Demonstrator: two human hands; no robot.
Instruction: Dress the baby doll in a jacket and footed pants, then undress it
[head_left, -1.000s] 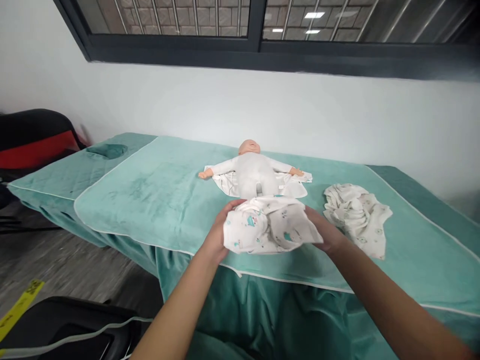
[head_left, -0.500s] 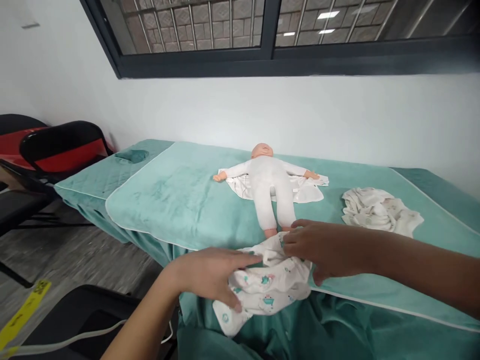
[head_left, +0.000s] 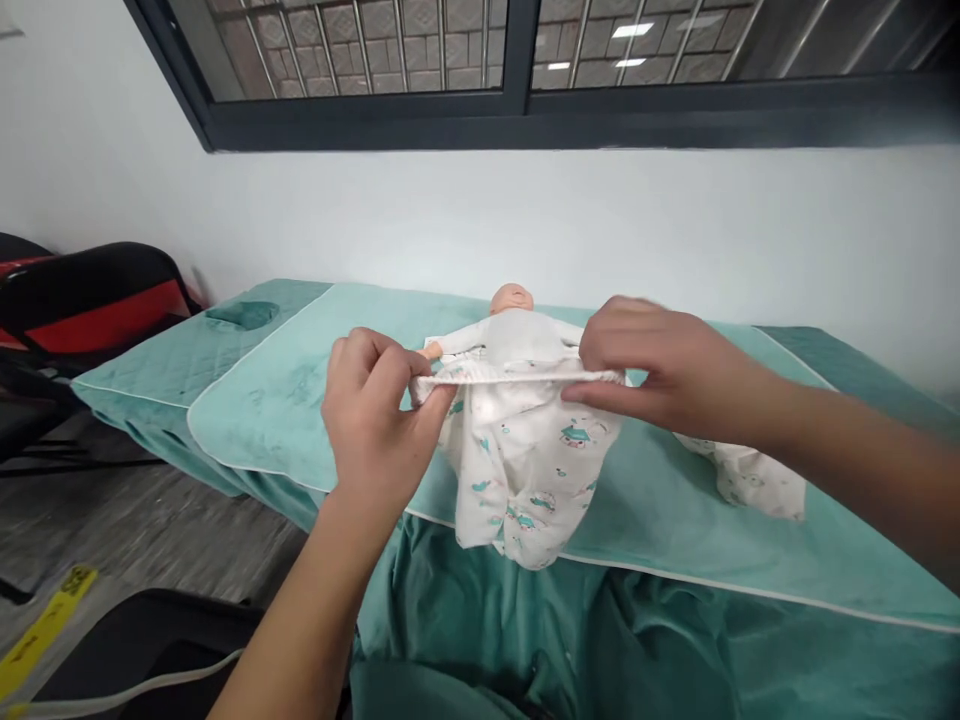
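My left hand (head_left: 375, 425) and my right hand (head_left: 652, 365) each pinch one side of the waistband of a pair of white baby trousers (head_left: 525, 470) with small teal prints. The trousers hang stretched between my hands, above the near edge of the teal towel (head_left: 300, 400). Behind them lies a baby doll (head_left: 510, 325) in a white bodysuit, on its back with arms spread, on an opened white garment. Its legs are hidden by the trousers.
The towel covers a teal-sheeted table (head_left: 525, 640) against a white wall under a dark-framed window. A crumpled white printed cloth (head_left: 750, 475) lies right of the doll, partly behind my right arm. Black and red chairs (head_left: 90, 300) stand at the left. A black object (head_left: 135, 650) is at the lower left.
The trousers lay bunched on the table edge under my hands. Now both hands have lifted them by the waistband and pulled it wide in front of the doll.
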